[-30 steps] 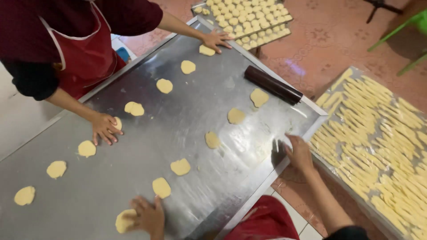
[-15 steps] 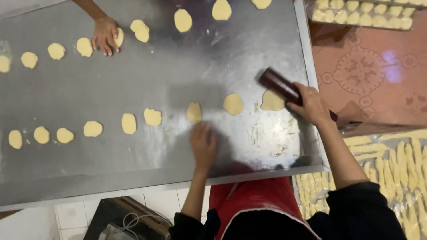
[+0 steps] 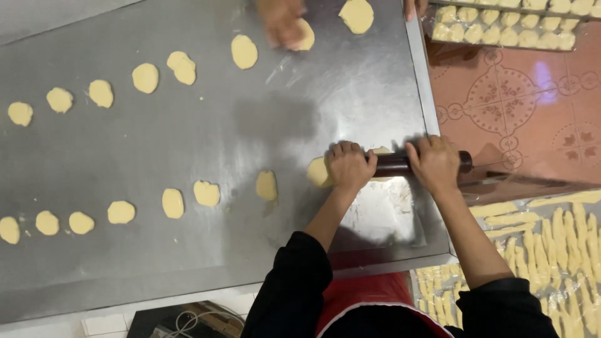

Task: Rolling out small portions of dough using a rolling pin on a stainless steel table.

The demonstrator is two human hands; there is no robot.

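Rolling pin (image 3: 400,164), dark brown, lies crosswise near the right edge of the steel surface (image 3: 188,144), on top of a pale dough piece (image 3: 320,171) that pokes out to the left of the knuckles. Left hand (image 3: 349,166) closed over the pin's left part, fingers curled on top; right hand (image 3: 433,163) closed over its right part, the dark end sticking out just past it. Both sleeves black, red apron below between the arms.

Same head view, rest of the surface: a near row of flattened dough discs (image 3: 172,203) runs left from the pin toward the left edge, the closest disc (image 3: 267,185) just beside the piece under the pin. A far row of discs (image 3: 145,77) curves up toward the top. At the top edge another person's hand (image 3: 280,22) presses on a disc (image 3: 305,34), blurred; a fingertip of another hand (image 3: 413,7) shows at the top right corner of the surface.

Off the surface on the right: patterned reddish floor tiles (image 3: 519,112), a tray of small dough lumps (image 3: 513,22) at top, and a plastic-lined tray of thin dough strips (image 3: 551,250) at bottom right. Flour smear under the arms.
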